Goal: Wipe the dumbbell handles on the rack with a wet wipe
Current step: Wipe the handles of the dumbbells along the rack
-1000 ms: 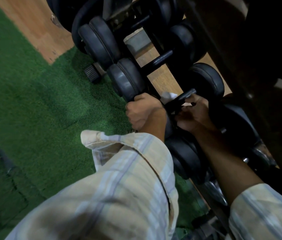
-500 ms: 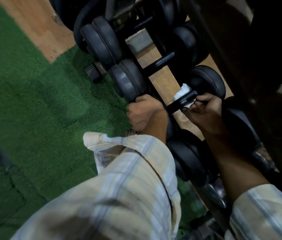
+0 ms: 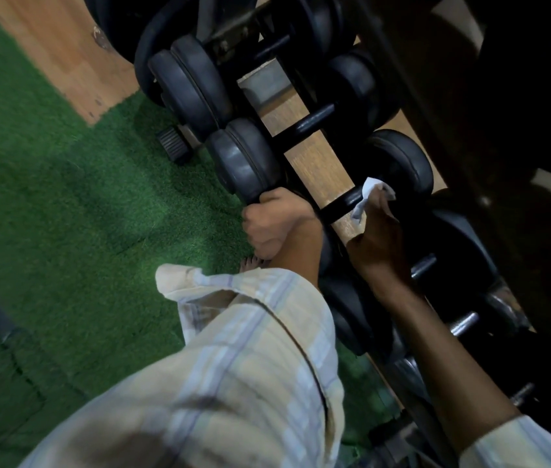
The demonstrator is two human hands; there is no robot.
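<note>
Several black dumbbells lie side by side on a low rack (image 3: 314, 157) that runs from top centre to bottom right. My right hand (image 3: 380, 238) holds a white wet wipe (image 3: 370, 194) wrapped over the black handle (image 3: 340, 204) of one dumbbell, close to its far weight head (image 3: 402, 163). My left hand (image 3: 272, 224) grips the near head of that same dumbbell from above; the head is mostly hidden under my fist. The neighbouring dumbbell's handle (image 3: 304, 125) lies bare just beyond.
Green turf (image 3: 64, 214) covers the floor on the left, with a strip of wooden floor (image 3: 64, 52) at the top left. A rack foot or caster (image 3: 172, 145) stands on the turf. Dark equipment fills the right side. More dumbbells with metal handles (image 3: 463, 324) sit nearer me.
My right hand has slid the wipe along the handle from the near end toward the far weight head. My left hand has stayed on the near head.
</note>
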